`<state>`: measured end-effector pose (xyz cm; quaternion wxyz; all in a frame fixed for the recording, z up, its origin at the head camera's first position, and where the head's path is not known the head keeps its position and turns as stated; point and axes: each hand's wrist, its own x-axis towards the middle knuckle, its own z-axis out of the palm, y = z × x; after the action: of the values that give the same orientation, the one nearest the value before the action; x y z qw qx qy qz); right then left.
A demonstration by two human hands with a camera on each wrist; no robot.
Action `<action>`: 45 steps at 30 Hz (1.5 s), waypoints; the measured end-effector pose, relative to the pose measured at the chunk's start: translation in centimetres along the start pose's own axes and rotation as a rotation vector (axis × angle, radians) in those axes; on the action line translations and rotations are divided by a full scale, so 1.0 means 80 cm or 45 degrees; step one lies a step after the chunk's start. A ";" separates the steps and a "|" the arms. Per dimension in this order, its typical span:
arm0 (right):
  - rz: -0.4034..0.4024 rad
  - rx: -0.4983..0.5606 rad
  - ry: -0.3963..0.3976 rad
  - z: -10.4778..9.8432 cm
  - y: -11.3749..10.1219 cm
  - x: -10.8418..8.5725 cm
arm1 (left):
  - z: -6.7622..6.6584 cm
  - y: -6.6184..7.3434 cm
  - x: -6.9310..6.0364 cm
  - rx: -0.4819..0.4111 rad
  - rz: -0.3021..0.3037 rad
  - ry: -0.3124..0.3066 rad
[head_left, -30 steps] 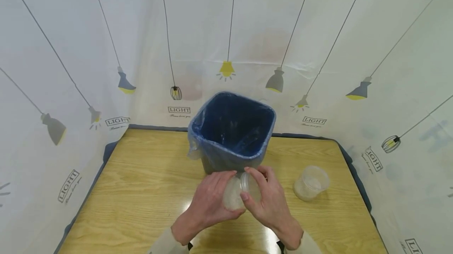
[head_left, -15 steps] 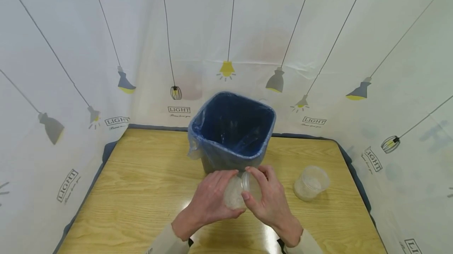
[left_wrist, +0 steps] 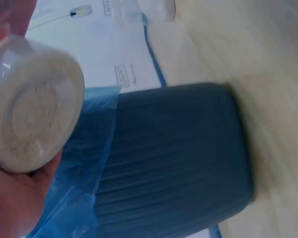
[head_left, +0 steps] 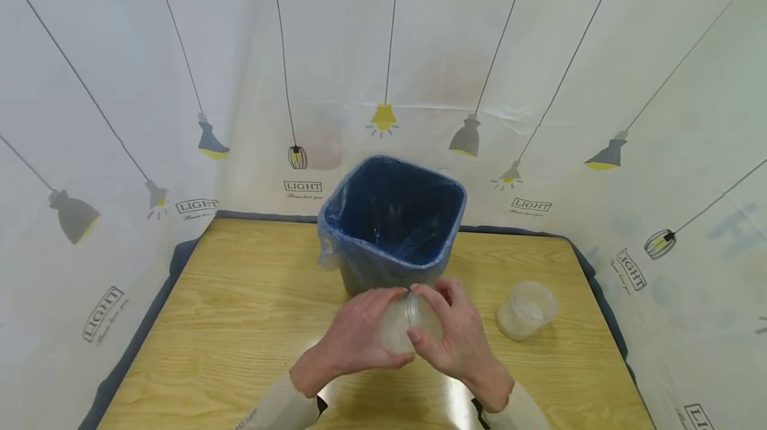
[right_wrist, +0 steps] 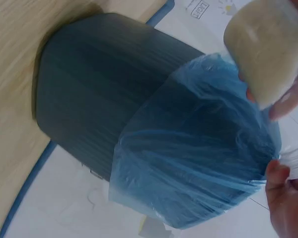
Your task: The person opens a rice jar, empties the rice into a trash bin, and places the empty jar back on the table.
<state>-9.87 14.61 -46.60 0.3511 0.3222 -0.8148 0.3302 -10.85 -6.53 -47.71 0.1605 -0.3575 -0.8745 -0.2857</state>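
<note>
My left hand [head_left: 353, 333] grips a clear round jar [head_left: 392, 327] with pale, grain-like contents, just in front of the bin. In the left wrist view, the flat base of this jar [left_wrist: 37, 111] faces the camera, tilted. Opposite it, my right hand [head_left: 458, 337] holds a clear plastic piece [head_left: 427, 317] by its sides, its ridged rim against or very near the jar's mouth. Whether that piece is a container or a lid, I cannot tell. The right wrist view shows the jar [right_wrist: 268, 49] above my right hand [right_wrist: 288, 203].
A dark bin [head_left: 365, 277] with a blue plastic liner [head_left: 389, 258] stands behind both hands. Another clear container [head_left: 527, 310] with pale contents sits on the wooden table [head_left: 240, 297] to the right. A lamp-patterned sheet [head_left: 347, 50] surrounds the table's back and sides.
Both hands keep their grips in nearly the same place. The left wrist and sleeve have risen slightly, and the left-held jar has turned a little. The bin and the other container have not moved.
</note>
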 end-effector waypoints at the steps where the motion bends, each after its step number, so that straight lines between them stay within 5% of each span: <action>1: -0.024 0.000 -0.009 0.000 0.001 0.000 | 0.000 -0.001 0.000 -0.029 -0.014 -0.020; 6: -0.095 -0.009 -0.061 -0.001 0.007 0.001 | -0.001 -0.005 -0.001 -0.074 -0.037 -0.062; 15: -0.103 0.034 -0.142 -0.006 0.012 -0.001 | 0.000 -0.010 0.000 0.025 0.014 -0.005; 24: 0.177 0.119 -0.230 -0.019 0.000 -0.008 | 0.007 -0.013 -0.006 0.138 0.064 0.165; 32: 0.513 0.044 -0.324 -0.030 -0.023 0.001 | 0.008 -0.015 -0.008 0.278 0.109 0.289; 38: 0.606 -0.018 -0.370 -0.029 -0.033 0.012 | 0.004 -0.014 -0.006 0.321 0.121 0.293; 45: 0.620 0.093 -0.362 -0.028 -0.029 0.015 | -0.001 -0.014 -0.005 0.336 0.117 0.264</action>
<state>-7.97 14.65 -43.68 0.1318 0.1725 -0.8968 0.3856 -11.34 -7.45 -48.30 0.3081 -0.3415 -0.8660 -0.1963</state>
